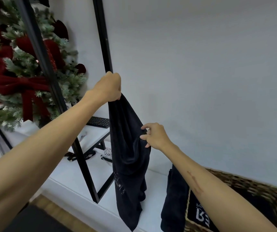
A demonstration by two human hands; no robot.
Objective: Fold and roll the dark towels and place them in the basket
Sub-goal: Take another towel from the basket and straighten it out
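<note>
Black terry, limp and creased, the towel (129,158) hangs in the air over the white shelf (77,183), faint pale lettering low on it. Left hand (108,87) grips its top corner; right hand (154,136) pinches an edge lower down. Beside it stands the wicker basket (245,186) (another dark towel (174,198) draped over its rim).

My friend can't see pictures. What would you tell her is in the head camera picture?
A person's left hand holds a dark towel up in the air while the right hand pinches its edge lower down. At the lower right, a woven basket has another dark towel hanging over its side, and a decorated Christmas tree stands at the left.
</note>
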